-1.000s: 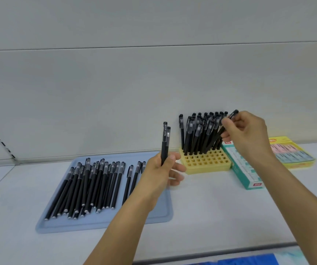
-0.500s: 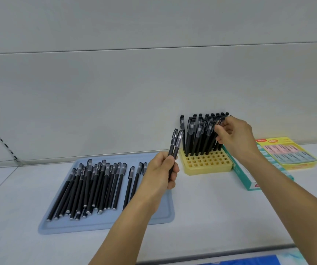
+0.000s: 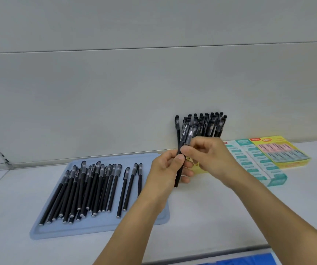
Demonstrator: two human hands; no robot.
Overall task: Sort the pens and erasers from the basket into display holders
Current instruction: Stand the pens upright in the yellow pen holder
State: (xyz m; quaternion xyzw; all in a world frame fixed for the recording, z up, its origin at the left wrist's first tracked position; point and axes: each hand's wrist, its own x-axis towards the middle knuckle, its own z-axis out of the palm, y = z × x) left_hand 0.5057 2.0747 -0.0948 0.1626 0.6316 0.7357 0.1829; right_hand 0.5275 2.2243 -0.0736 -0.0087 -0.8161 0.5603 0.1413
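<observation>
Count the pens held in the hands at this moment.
2, as far as shows: both pens stand side by side, gripped by the left hand, with the right hand pinching them higher up. Fingers might hide another.

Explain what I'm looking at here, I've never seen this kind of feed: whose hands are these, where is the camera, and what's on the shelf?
No machine here: a person works with two bare hands, filmed by one wide camera on their head, looking forward and down. The left hand grips two black pens upright, and the right hand pinches one of them near the cap. On the pale surface to the left lies a blue tray with many loose pens lying flat. Behind the hands more pens stand upright in a yellow holder, mostly hidden. To the right lie a teal box and a yellow box of what look like erasers.
</observation>
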